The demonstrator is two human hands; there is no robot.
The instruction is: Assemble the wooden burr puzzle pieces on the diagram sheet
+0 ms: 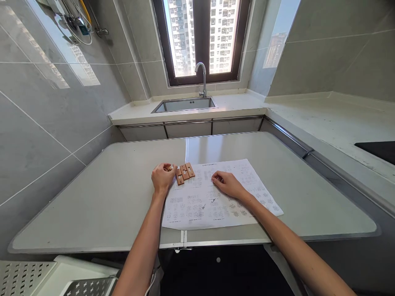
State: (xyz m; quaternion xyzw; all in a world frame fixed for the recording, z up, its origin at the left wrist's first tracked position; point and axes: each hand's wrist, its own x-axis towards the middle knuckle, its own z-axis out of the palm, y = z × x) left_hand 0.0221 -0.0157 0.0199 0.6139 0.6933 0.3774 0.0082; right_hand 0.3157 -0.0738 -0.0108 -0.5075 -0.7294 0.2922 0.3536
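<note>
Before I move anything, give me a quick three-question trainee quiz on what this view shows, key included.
1. True or false: the left hand is beside the small brown, wood-like rectangular pieces.
2. What lies beneath the right hand? A) a black cloth; B) white printed paper; C) a metal tray.
3. Fill in: behind the curved silver metal faucet is a dark-framed ____.

Key: 1. True. 2. B. 3. Window.
</note>
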